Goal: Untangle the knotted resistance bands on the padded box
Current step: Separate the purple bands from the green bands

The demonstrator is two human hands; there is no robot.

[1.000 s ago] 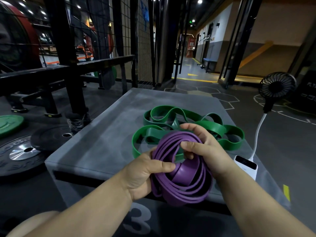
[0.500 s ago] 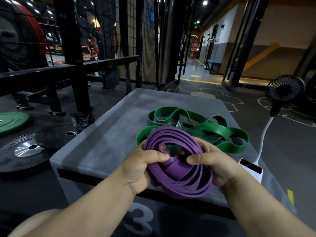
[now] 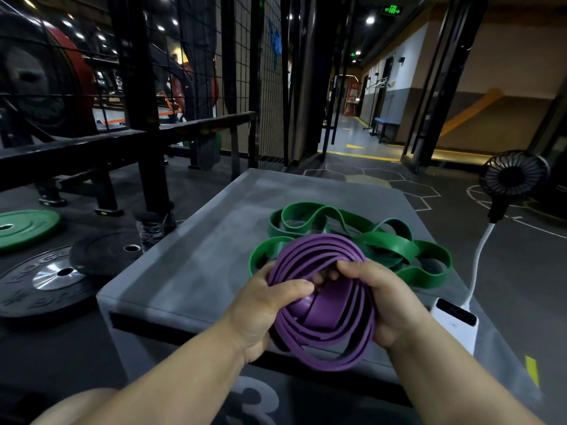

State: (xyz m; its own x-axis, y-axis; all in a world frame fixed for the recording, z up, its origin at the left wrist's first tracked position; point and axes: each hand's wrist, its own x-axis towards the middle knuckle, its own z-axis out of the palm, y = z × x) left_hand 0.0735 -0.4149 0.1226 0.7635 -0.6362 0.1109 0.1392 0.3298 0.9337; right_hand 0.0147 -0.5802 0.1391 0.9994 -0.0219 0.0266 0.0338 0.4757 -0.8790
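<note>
Your left hand (image 3: 264, 305) and right hand (image 3: 389, 302) both grip the purple resistance band (image 3: 325, 302), a coil of several loops held just above the near edge of the padded box (image 3: 190, 271). Left thumb lies across the loops; right fingers curl into the coil's centre. The green resistance band (image 3: 383, 243) lies tangled on the box top, directly behind the purple coil. A white power bank (image 3: 457, 320) sits at the box's right edge; a black fan (image 3: 514, 176) stands beyond it. Weight plates (image 3: 46, 280) lie on the floor left of the box.
</note>
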